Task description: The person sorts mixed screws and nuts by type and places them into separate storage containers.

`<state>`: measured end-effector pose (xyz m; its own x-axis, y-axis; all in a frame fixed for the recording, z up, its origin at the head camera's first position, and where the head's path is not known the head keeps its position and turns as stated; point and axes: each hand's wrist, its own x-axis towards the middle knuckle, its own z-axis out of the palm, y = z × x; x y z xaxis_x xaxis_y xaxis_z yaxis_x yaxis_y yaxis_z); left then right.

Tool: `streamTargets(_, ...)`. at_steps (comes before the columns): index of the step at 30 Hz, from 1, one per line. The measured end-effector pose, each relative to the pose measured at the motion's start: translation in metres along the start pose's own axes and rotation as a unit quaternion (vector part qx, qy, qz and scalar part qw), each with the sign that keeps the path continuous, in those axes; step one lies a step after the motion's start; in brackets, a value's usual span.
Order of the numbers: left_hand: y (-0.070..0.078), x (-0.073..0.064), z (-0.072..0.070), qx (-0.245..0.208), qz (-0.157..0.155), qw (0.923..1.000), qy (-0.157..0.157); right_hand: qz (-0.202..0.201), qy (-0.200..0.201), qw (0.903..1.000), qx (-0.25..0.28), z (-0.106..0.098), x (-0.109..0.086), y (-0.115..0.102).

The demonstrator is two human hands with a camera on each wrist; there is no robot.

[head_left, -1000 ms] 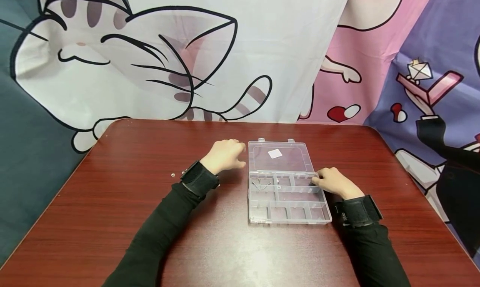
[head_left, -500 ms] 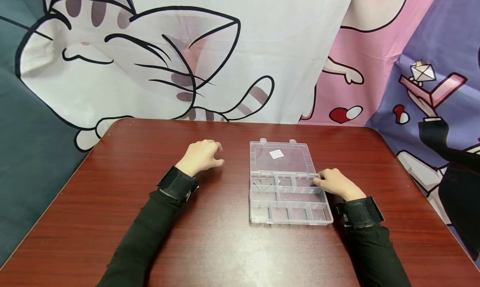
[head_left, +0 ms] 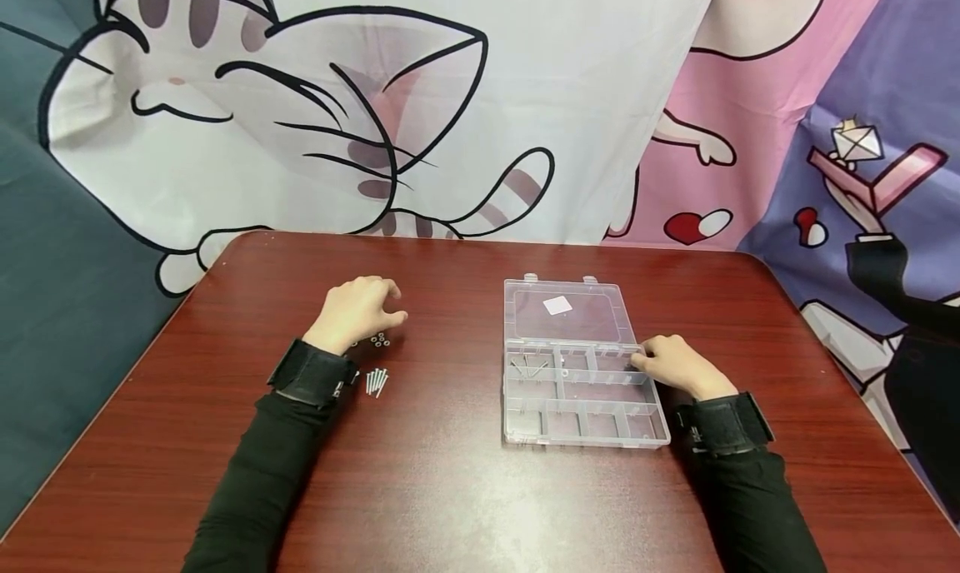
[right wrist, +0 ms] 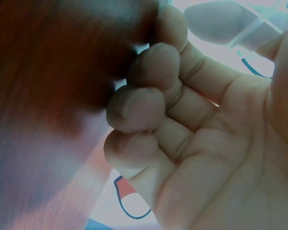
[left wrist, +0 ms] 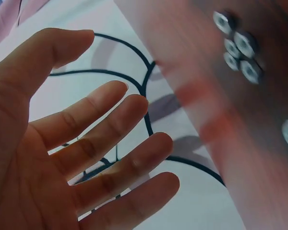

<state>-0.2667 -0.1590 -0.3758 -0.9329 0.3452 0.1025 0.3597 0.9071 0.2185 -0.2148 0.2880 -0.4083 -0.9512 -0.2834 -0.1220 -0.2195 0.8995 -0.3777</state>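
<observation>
- Head view: I'm seeing the left hand (head_left: 352,313) hovering by the nuts (head_left: 380,340), which are lying on the tabletop (head_left: 435,490) near some screws (head_left: 377,381); its grip is hanging apart, holding nothing.
- Right hand (head_left: 678,365) is touching the open box (head_left: 585,443); I'm not able to tell whether its grip is clamping.
- I'm judging this a reach for nuts, probably calling for a fine pinch.

A red-brown, wood-grain table (head_left: 442,490) with rounded far corners stands in front of a printed cloth (head_left: 600,82) that fills the background. The cloth is teal at the left, white with a black-outlined cartoon cat (head_left: 247,177) in the middle, and pink, then blue-purple, at the right. A pale patch of reflected light (head_left: 517,515) lies on the near tabletop.
</observation>
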Motion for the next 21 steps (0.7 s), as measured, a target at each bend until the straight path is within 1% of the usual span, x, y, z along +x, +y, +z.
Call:
streamTargets(10,-0.028,-0.021,0.001,-0.012,-0.04,0.999,-0.016,0.002,-0.007,1.0,0.004,-0.001,-0.001,-0.002)
streamTargets(15,-0.036,-0.031,0.001,-0.009,-0.054,0.9981,-0.028,0.001,-0.003,1.0,0.007,0.001,-0.002,0.0)
streamTargets(21,-0.043,-0.038,0.003,-0.011,-0.062,0.997,-0.045,0.001,-0.005,0.9999,0.009,0.002,-0.001,0.0)
